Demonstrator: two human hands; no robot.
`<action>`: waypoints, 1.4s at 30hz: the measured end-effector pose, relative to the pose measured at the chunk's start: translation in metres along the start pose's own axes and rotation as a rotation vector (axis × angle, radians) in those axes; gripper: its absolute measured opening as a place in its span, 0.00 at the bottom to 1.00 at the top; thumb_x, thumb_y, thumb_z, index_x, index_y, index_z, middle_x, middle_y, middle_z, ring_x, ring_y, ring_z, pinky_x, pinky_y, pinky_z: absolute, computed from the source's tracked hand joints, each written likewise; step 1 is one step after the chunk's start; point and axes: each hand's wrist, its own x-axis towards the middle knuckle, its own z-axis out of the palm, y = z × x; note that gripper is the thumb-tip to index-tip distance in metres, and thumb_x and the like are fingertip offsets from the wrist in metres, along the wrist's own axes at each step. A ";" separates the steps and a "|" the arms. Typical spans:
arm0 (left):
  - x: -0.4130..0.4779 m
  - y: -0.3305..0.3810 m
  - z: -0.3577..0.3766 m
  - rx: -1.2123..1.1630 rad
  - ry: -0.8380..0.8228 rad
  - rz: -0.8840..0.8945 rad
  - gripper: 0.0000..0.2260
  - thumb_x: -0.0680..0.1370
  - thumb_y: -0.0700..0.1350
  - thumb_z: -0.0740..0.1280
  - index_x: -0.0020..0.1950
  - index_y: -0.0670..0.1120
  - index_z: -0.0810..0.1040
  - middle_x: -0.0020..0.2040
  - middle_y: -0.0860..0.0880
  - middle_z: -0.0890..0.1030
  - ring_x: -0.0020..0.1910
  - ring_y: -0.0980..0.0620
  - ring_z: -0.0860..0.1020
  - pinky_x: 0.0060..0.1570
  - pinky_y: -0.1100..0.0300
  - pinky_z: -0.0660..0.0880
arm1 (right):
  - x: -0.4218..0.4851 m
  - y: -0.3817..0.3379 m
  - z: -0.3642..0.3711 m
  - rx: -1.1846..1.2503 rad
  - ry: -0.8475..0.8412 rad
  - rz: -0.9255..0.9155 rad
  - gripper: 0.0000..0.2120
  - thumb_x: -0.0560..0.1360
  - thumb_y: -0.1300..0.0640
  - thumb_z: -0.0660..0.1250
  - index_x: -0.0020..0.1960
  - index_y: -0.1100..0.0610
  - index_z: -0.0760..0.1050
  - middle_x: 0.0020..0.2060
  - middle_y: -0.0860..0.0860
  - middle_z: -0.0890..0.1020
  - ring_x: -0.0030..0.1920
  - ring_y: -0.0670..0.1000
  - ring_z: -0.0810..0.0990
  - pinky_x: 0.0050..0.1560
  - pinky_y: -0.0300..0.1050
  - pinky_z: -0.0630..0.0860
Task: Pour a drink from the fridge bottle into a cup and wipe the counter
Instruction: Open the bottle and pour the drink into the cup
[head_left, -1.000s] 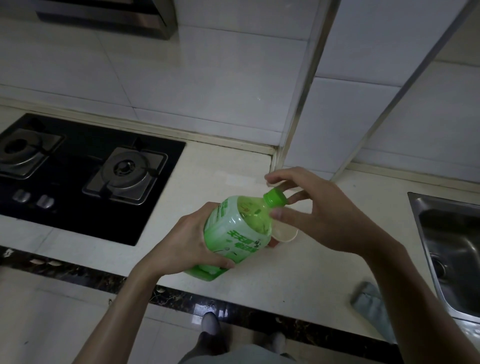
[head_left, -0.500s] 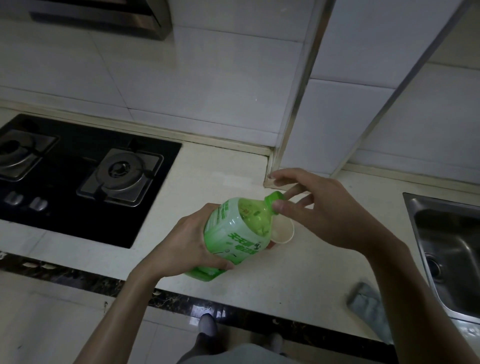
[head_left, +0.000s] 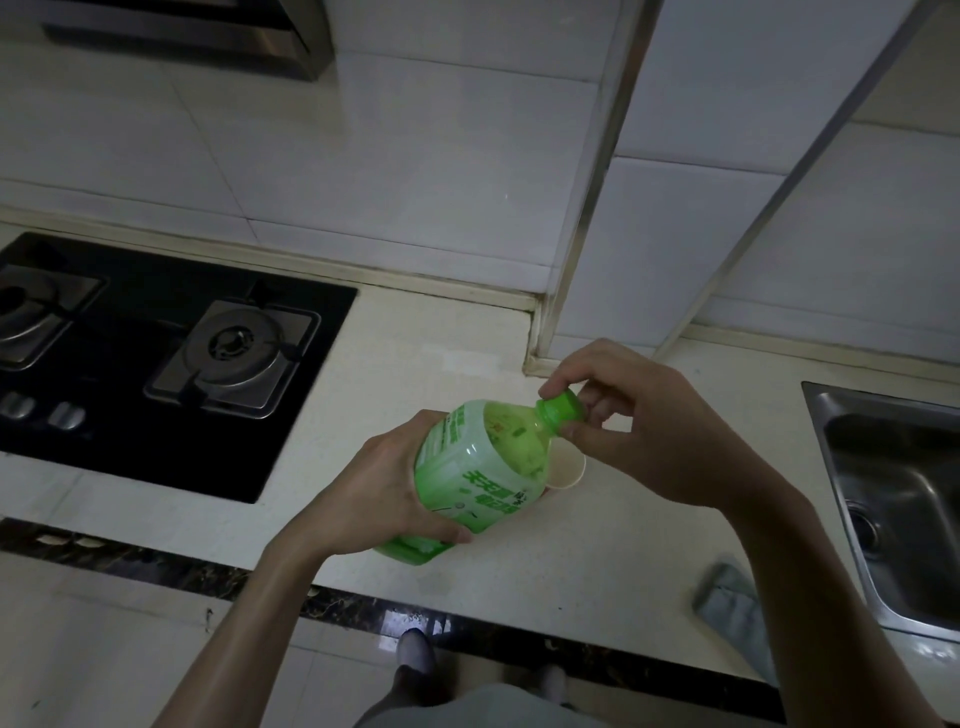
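A cream stone tabletop (head_left: 426, 364) is stretching from left to right. A black glass gas hob (head_left: 130, 431) is sitting sunk into its left part, a stainless steel sink (head_left: 893, 493) into its right. A small pale round cup (head_left: 569, 467) is standing near the middle, partly hidden. A crumpled grey cloth (head_left: 727, 597) is lying near the front edge, beside the sink.

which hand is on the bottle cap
The right hand pinches the green cap; the left hand grips the bottle round its body instead.
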 end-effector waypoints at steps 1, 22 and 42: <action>0.000 -0.002 0.001 -0.002 0.000 -0.003 0.41 0.58 0.53 0.84 0.66 0.59 0.69 0.54 0.63 0.78 0.54 0.66 0.77 0.50 0.65 0.78 | -0.001 0.002 0.000 0.011 0.013 -0.010 0.16 0.71 0.64 0.72 0.53 0.48 0.77 0.49 0.43 0.77 0.41 0.46 0.78 0.44 0.36 0.78; 0.030 -0.029 0.036 0.253 -0.018 -0.091 0.40 0.57 0.61 0.80 0.64 0.57 0.66 0.56 0.56 0.73 0.56 0.52 0.72 0.56 0.50 0.73 | -0.046 0.117 0.052 0.132 0.282 0.586 0.12 0.74 0.54 0.72 0.56 0.55 0.80 0.41 0.49 0.84 0.39 0.49 0.82 0.45 0.47 0.82; 0.039 -0.039 0.055 0.389 -0.088 -0.208 0.37 0.59 0.62 0.79 0.61 0.54 0.67 0.52 0.53 0.74 0.52 0.50 0.74 0.53 0.51 0.73 | -0.067 0.131 0.070 0.179 0.227 0.691 0.13 0.75 0.55 0.71 0.57 0.58 0.79 0.41 0.51 0.83 0.39 0.48 0.82 0.38 0.33 0.75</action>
